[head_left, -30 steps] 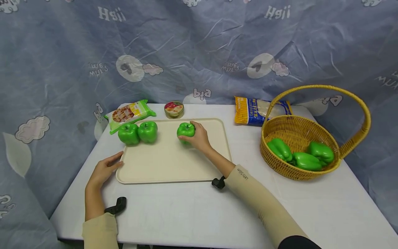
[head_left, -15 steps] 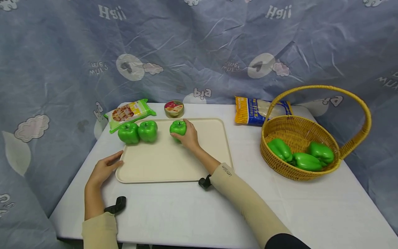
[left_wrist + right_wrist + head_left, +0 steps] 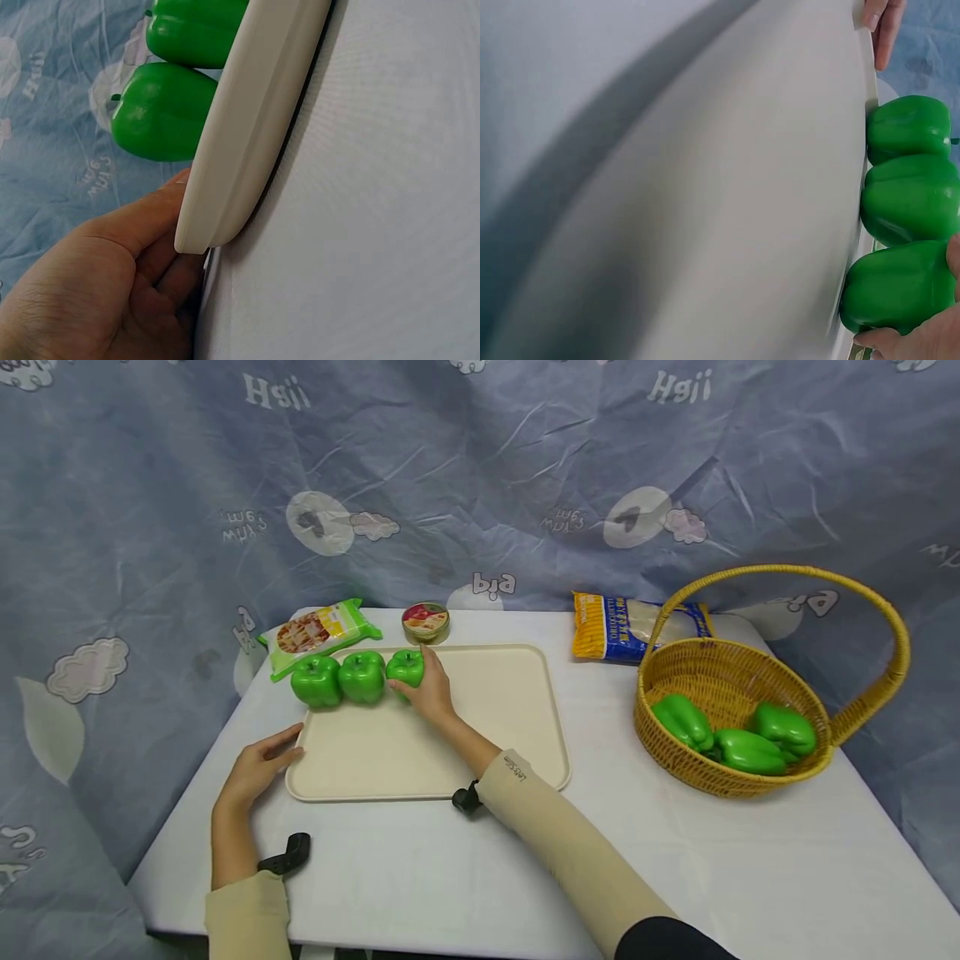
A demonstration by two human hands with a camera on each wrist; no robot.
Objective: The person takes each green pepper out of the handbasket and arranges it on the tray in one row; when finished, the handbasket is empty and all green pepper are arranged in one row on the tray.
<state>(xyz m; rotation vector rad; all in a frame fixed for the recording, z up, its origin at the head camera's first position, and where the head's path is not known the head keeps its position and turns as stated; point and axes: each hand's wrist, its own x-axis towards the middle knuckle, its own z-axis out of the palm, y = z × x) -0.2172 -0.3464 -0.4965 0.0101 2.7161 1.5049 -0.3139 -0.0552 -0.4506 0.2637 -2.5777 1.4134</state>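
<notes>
My right hand [image 3: 430,689] grips a green bell pepper [image 3: 406,667] from its right side, over the far left part of a cream tray [image 3: 375,756]. Directly left of it, two more green bell peppers, one in the middle [image 3: 362,678] and one at the far left corner [image 3: 316,682], stand upright side by side. All three line up in the right wrist view, where fingers and thumb lie around the nearest pepper [image 3: 900,289]. My left hand [image 3: 255,772] rests at the tray's left edge, fingers lightly extended. In the left wrist view its thumb touches the tray rim [image 3: 225,142].
Right of the tray stands a wicker basket [image 3: 652,743] with a tall handle, holding several green peppers. Behind the tray are a green snack bag [image 3: 322,635], a round tin [image 3: 425,622] and a blue and yellow pasta bag [image 3: 630,627]. A patterned blue cloth hangs at the back.
My right hand has moved left across the tray with the bell pepper, bringing it up beside the other two. The left hand has stayed at the tray edge.
</notes>
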